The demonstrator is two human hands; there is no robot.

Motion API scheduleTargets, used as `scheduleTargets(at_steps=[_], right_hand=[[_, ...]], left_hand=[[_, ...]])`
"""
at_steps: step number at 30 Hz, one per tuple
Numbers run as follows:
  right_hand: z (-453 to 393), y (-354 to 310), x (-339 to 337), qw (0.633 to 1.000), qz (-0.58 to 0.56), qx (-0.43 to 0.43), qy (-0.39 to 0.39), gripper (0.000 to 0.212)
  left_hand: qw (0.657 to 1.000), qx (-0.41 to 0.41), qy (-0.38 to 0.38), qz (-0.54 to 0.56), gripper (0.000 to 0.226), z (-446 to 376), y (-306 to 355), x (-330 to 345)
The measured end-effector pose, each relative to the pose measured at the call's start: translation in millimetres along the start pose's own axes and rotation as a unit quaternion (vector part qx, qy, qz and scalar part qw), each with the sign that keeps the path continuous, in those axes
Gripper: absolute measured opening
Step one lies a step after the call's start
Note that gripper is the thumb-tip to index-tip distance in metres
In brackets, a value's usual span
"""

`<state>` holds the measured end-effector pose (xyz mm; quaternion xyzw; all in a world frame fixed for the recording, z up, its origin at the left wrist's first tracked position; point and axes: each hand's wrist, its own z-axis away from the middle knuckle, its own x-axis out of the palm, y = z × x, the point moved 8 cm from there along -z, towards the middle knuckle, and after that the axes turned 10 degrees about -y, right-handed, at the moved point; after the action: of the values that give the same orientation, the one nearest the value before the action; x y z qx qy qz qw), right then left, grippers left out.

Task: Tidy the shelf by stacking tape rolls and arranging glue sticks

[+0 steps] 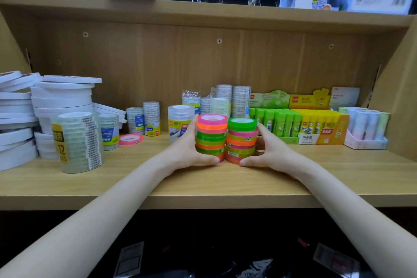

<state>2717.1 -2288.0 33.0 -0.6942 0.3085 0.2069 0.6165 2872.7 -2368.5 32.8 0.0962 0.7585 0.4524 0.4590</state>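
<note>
With my left hand [194,146] and right hand [269,150] cupping the two neon tape stacks [225,140] mid-shelf [203,185], I judged an uneven squeeze could topple the loose rolls.

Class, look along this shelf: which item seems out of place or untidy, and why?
One pink tape roll lies flat and alone on the shelf, left of the two coloured stacks held between the left hand and right hand. The white tape rolls at far left are piled crookedly.
</note>
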Motion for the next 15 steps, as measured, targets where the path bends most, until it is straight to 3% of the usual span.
scheduleTargets(at_steps=[5,9,15], right_hand=[[1.9,-5.9,-2.7,0.998,0.045,-0.008,0.03,0.102],[4.3,-6.6,1.6,0.999,-0.038,-0.012,-0.002,0.106],[7.1,-3.5,-3.9,0.993,-0.114,-0.012,0.015,0.092]], left_hand=[[1.0,0.002,0.013,-0.004,0.113,2.8,0.4,-1.6],[0.999,0.009,0.022,0.021,0.114,2.5,1.3,-2.0],[0.996,0.008,0.052,0.07,0.104,5.1,-5.3,-9.6]])
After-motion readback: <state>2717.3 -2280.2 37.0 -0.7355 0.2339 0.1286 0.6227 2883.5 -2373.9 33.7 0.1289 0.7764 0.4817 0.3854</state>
